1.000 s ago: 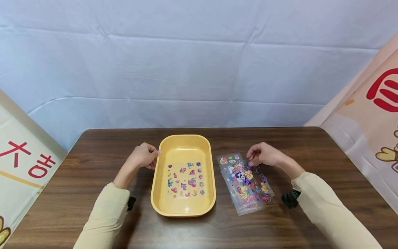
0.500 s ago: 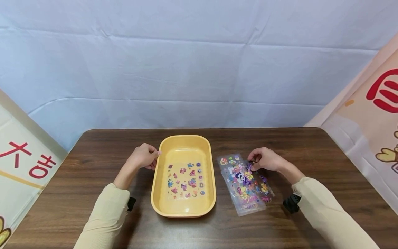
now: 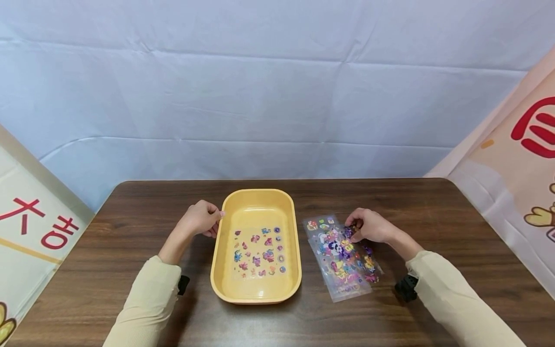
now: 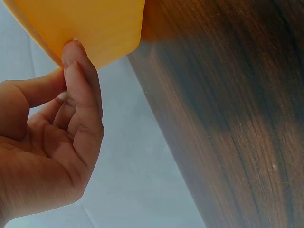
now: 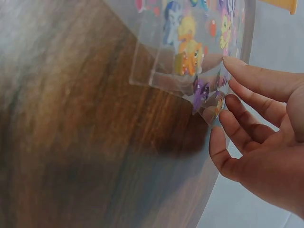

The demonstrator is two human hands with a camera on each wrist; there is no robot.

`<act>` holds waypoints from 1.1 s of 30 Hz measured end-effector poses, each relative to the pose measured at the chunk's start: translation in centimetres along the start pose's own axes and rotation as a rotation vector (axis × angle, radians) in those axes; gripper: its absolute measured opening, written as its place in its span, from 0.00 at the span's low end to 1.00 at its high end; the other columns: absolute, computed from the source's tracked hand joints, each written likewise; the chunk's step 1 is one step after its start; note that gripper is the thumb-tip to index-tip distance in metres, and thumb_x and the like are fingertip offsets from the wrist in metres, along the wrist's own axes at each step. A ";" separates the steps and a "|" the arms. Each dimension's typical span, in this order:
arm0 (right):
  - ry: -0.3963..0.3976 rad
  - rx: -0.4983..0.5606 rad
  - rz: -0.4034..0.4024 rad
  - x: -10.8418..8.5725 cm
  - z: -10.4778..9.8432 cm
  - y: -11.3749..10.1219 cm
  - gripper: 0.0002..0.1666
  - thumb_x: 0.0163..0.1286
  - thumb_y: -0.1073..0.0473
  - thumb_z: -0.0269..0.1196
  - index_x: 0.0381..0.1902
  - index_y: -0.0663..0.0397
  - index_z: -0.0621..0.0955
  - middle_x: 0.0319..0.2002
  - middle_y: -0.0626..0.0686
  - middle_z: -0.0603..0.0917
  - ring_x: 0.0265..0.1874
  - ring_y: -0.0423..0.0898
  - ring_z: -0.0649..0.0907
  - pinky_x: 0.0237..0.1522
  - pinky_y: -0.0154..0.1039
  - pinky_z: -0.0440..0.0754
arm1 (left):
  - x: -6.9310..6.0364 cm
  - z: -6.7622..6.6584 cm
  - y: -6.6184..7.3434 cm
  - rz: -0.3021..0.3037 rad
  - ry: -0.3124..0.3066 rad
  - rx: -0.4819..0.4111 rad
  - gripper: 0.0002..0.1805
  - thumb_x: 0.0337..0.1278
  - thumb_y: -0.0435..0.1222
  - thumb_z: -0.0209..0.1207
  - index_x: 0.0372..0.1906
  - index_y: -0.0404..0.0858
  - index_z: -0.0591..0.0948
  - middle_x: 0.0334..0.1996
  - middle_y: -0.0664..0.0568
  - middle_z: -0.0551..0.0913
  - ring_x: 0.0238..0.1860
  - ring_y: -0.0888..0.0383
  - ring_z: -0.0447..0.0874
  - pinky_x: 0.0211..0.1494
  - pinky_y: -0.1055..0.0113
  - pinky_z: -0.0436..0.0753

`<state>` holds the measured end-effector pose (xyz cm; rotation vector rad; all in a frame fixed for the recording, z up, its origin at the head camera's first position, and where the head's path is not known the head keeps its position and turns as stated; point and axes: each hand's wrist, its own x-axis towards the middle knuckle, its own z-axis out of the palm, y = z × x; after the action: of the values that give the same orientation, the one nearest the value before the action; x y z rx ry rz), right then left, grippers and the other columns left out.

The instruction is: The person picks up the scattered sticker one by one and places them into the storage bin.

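Note:
In the head view, my left hand (image 3: 200,218) pinches the left rim of a yellow plastic tray (image 3: 218,284). Its thumb lies on the rim and the fingers lie against the outer wall, as the left wrist view shows. Inside the tray lies a clear sticker sheet (image 3: 256,260) with small pony figures and round badges. To the right, overlapping clear sticker sheets (image 3: 336,262) with colourful ponies lie on the table. My right hand (image 3: 375,225) holds the far right edge of a sheet between thumb and fingers. In the right wrist view, that sheet's edge (image 5: 202,92) looks bent and raised.
Both the tray and the sheets are on a dark wood table (image 3: 143,217). A pale cloth (image 3: 260,96) hangs behind the far edge. Printed banners stand at the left (image 3: 39,226) and right (image 3: 511,193).
My right hand has moved slightly nearer to me, along the sheets' right side, and its fingers have come onto the sheet's edge. The left hand and the tray stay in place.

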<state>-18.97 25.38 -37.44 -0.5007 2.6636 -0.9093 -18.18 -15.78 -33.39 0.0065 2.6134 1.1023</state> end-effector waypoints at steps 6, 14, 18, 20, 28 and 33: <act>0.011 -0.023 -0.012 0.0 0.1 0.1 0.16 0.49 0.71 0.68 0.38 0.65 0.78 0.38 0.58 0.74 0.32 0.49 0.71 0.32 0.41 0.72 | 0.0 0.0 0.0 -0.006 -0.002 0.000 0.16 0.66 0.37 0.49 0.31 0.30 0.80 0.19 0.47 0.80 0.19 0.57 0.81 0.28 0.64 0.82; 0.000 -0.018 -0.010 0.0 0.1 0.2 0.16 0.50 0.70 0.69 0.37 0.65 0.77 0.34 0.55 0.74 0.30 0.48 0.70 0.31 0.40 0.71 | -0.1 -0.1 0.1 -0.010 -0.001 -0.004 0.16 0.66 0.37 0.49 0.30 0.30 0.80 0.18 0.47 0.80 0.19 0.57 0.81 0.29 0.63 0.82; -0.011 -0.003 -0.003 0.0 0.0 0.3 0.15 0.50 0.71 0.68 0.37 0.66 0.77 0.32 0.55 0.74 0.29 0.47 0.71 0.30 0.40 0.71 | -0.1 0.0 0.1 -0.003 -0.001 -0.001 0.16 0.66 0.37 0.49 0.29 0.30 0.80 0.18 0.47 0.80 0.19 0.58 0.80 0.28 0.63 0.82; -0.014 0.005 -0.001 0.0 0.0 0.3 0.15 0.50 0.71 0.68 0.36 0.66 0.77 0.31 0.54 0.74 0.28 0.47 0.71 0.30 0.40 0.71 | -0.1 0.0 0.1 0.000 -0.002 0.001 0.16 0.66 0.37 0.49 0.29 0.30 0.80 0.18 0.47 0.80 0.19 0.58 0.80 0.28 0.63 0.82; -0.014 0.035 0.026 0.0 0.0 0.3 0.19 0.49 0.71 0.69 0.39 0.68 0.75 0.29 0.55 0.73 0.27 0.46 0.69 0.29 0.39 0.69 | -0.3 -0.1 0.1 -0.001 0.001 -0.004 0.17 0.66 0.37 0.49 0.29 0.30 0.80 0.20 0.45 0.80 0.19 0.57 0.80 0.28 0.64 0.81; -0.005 0.031 0.024 0.0 -0.2 0.4 0.19 0.50 0.69 0.69 0.40 0.69 0.75 0.29 0.55 0.73 0.26 0.46 0.70 0.28 0.38 0.68 | -0.3 -0.1 0.2 0.001 0.002 -0.005 0.17 0.66 0.37 0.49 0.29 0.30 0.80 0.20 0.46 0.79 0.19 0.58 0.80 0.27 0.65 0.81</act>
<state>-19.11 25.82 -37.50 -0.4627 2.6409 -0.9389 -17.95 -15.74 -33.12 0.0058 2.6130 1.1103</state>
